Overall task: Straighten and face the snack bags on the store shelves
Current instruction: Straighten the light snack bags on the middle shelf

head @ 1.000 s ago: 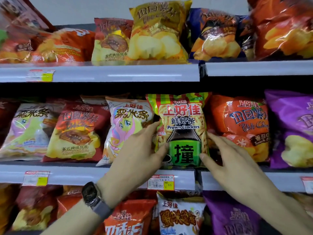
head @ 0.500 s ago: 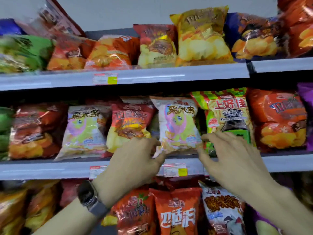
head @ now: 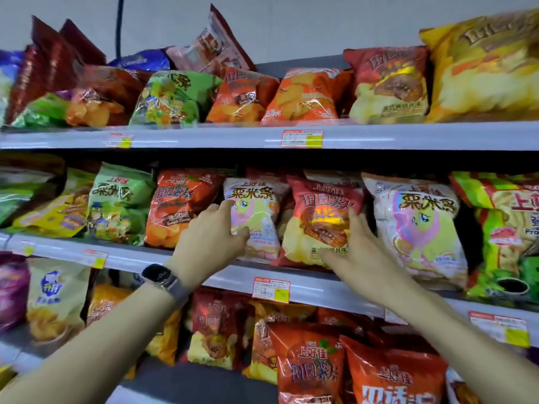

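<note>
**Two hands squaring up neighbouring bags on the middle shelf**

The red bag (head: 318, 205) stands at the front of the middle shelf (head: 175, 259), leaning a little and overlapping what sits behind it. The right hand (head: 361, 252) is spread and pressed against its right side, thumb across the lower front. This looks meant to turn the printed face square to the aisle.

Just left of the red bag and touching it, the white bag (head: 259, 217) is pinched at its left edge by the left hand (head: 210, 240), fingers curled. That hold probably steadies it upright so the pair line up. A watch (head: 159, 275) sits on that wrist.

Right of the red bag stands a second white bag (head: 417, 228). Below the red bag, a price tag (head: 271, 289) hangs on the shelf rim, with more red bags lower down.

Above the red bag, the top shelf (head: 408, 135) carries bags tilted at odd angles, several slumped backward, so much facing seems left to do. Behind them rises a plain grey wall (head: 291, 24).
</note>
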The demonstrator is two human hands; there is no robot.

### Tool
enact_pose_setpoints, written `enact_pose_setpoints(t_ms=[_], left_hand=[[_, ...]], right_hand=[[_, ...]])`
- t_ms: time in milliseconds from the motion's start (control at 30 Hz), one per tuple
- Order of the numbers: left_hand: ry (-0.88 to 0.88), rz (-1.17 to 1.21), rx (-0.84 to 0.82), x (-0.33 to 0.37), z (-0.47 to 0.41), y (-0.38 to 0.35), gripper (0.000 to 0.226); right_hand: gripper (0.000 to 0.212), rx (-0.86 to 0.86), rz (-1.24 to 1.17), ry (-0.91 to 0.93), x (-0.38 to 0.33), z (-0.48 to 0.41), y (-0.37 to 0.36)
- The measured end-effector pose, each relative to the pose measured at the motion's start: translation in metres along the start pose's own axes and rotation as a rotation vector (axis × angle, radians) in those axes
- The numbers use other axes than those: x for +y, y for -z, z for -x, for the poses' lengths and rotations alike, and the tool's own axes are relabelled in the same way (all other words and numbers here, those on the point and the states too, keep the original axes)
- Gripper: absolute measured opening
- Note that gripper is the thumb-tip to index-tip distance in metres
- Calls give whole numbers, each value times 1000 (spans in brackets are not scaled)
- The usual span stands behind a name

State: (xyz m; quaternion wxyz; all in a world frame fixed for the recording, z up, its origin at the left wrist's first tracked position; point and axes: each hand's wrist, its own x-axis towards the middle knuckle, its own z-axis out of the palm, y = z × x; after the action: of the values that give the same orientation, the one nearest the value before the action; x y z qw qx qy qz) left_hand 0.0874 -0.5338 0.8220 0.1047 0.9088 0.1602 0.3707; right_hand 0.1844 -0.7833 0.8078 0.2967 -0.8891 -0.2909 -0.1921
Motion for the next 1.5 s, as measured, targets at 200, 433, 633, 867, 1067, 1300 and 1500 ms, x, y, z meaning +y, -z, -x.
enact_pose_setpoints(t_ms=[200, 433, 633, 867, 1067, 1300, 1500], left_hand=[[123, 177, -72, -14, -27, -14, 87], [254, 325, -169, -17, -48, -31, 113], [309, 493, -189, -43, -71, -56, 121], [185, 443, -10, -7, -59, -37, 85], [160, 257, 102, -5, -48, 2, 87], [226, 229, 193, -59, -16, 39, 84], [253, 301, 230, -103, 13, 47, 73]], right_hand=[[116, 14, -302, -190, -10, -39, -10], [118, 177, -361, -251, -7, -50, -18], [101, 391, -456, -97, -19, -47, -10], [89, 501, -514, -51, -29, -54, 9], [85, 527, -540, -80, -14, -55, 12], [88, 513, -546, -111, -33, -63, -13], [93, 430, -582, -147, -68, -83, -68]])
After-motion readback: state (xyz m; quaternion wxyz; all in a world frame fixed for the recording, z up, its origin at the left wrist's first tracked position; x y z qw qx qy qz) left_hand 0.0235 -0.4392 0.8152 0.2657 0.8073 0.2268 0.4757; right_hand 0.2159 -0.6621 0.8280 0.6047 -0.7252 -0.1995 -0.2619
